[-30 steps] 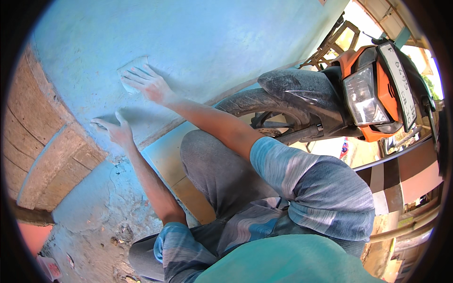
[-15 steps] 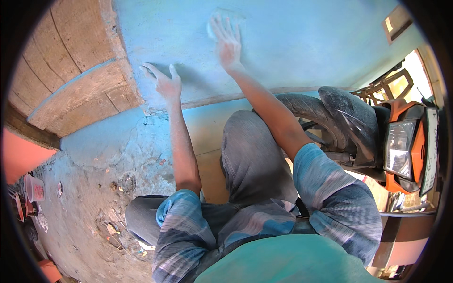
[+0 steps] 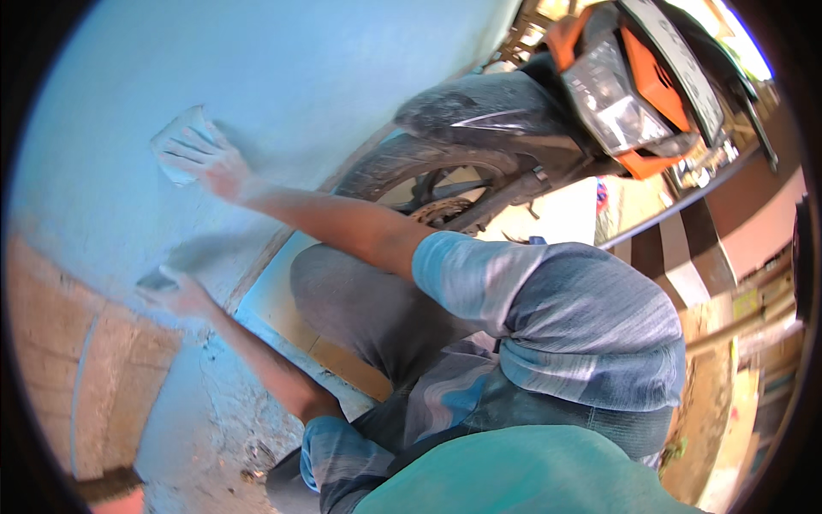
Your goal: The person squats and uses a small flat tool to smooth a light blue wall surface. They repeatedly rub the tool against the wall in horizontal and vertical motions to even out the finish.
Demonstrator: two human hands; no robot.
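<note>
My right hand [image 3: 224, 171] presses a thin, pale, square sheet of sandpaper [image 3: 192, 122] flat against the light blue wall [image 3: 300, 64]. Its fingers lie stretched over the sheet, whose top and side edges show around them. White dust covers that hand and its wrist. Lower down, near the wall's bottom corner by the wooden boards, my left hand [image 3: 181, 295] is held with thumb and fingers apart. It is dusty, somewhat blurred and holds nothing. Whether its fingertips touch the wall I cannot tell.
Close on the right stands an orange and black motorcycle, its front wheel [image 3: 428, 184] beside the wall and its headlight [image 3: 616, 98] behind. Wooden boards [image 3: 111, 377] adjoin the wall at lower left. My bent knee [image 3: 342, 295] is over a tan tiled ledge [image 3: 342, 364].
The view has swung to the right, bringing more of the motorcycle in. My right hand, with the sheet, is still on the wall; my left hand stays open near the wall's corner.
</note>
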